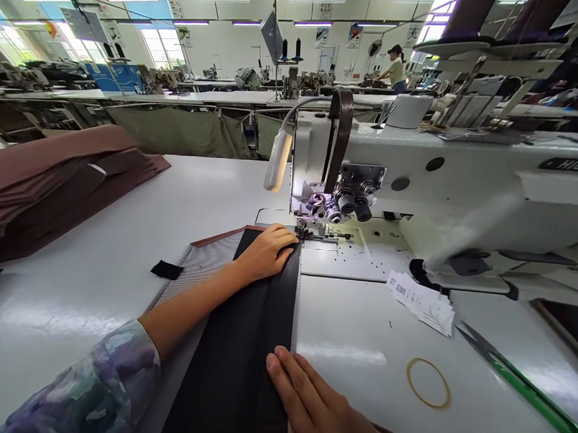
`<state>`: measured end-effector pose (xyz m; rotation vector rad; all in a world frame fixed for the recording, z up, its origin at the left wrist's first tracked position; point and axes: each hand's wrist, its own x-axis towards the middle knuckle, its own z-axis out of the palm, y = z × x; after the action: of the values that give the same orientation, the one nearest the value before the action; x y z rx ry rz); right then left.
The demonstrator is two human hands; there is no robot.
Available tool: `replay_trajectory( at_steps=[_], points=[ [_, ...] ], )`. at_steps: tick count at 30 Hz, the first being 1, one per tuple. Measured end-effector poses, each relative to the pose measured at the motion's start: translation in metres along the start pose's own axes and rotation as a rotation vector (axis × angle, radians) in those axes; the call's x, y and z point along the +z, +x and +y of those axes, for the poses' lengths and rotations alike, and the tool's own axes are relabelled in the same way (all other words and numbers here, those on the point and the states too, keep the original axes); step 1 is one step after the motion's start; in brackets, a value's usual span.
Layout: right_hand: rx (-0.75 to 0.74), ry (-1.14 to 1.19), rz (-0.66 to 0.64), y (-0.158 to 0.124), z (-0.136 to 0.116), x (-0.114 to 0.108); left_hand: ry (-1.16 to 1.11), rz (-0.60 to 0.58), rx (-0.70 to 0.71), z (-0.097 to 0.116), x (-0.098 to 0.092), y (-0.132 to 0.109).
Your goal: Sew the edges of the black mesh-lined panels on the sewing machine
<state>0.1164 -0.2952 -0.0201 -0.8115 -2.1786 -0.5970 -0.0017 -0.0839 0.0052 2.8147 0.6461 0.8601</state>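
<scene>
A long black fabric strip point(245, 342) lies over a grey mesh fabric piece point(210, 261) with a brown-bound edge, and its far end reaches the presser foot point(302, 231) of a sewing machine point(463, 186). My left hand point(268, 252) rests on the strip just left of the foot, palm down, fingers slightly bent and gripping nothing visible. Nearer to me, my right hand point(312, 399) lies flat across the strip's right edge with its fingers stretched out. A small black tab point(166, 270) sticks out from the mesh's left side.
Stacked brown fabric pieces point(55, 187) lie on the left. On the right are white paper labels point(422, 302), green-handled scissors point(525, 386) and a yellowish ring point(428, 383). A lamp point(278, 160) hangs beside the machine head. Another person point(397, 69) stands far back.
</scene>
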Motion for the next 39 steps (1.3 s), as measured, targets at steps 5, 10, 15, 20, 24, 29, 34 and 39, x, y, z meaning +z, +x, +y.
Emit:
replay_trajectory(
  at_steps=[5,10,15,20,24,29,34,39],
  points=[
    [0.001,0.002,-0.029,0.0,0.004,-0.002,0.0,-0.006,-0.023,-0.001,0.001,0.002],
    [0.014,0.001,-0.022,-0.002,0.007,-0.002,-0.002,-0.004,-0.062,-0.002,0.002,0.005],
    [0.019,0.011,-0.021,0.0,0.01,0.0,0.006,-0.007,-0.067,-0.006,0.003,0.008],
    [0.023,0.014,-0.043,0.003,0.01,0.001,0.029,-0.012,-0.053,-0.011,0.004,0.012],
    [0.196,-0.116,-0.065,-0.002,0.001,-0.002,0.046,-0.018,-0.048,-0.008,0.004,0.009],
    [0.143,-0.26,0.003,-0.014,-0.007,-0.004,0.043,-0.114,-0.134,0.02,-0.003,-0.018],
    [0.075,-0.256,-0.055,-0.014,-0.003,-0.006,0.078,-0.201,-0.16,0.042,-0.009,-0.034],
    [0.077,-0.234,-0.063,-0.014,-0.003,-0.007,0.11,-0.212,-0.168,0.04,-0.01,-0.031]
  ],
)
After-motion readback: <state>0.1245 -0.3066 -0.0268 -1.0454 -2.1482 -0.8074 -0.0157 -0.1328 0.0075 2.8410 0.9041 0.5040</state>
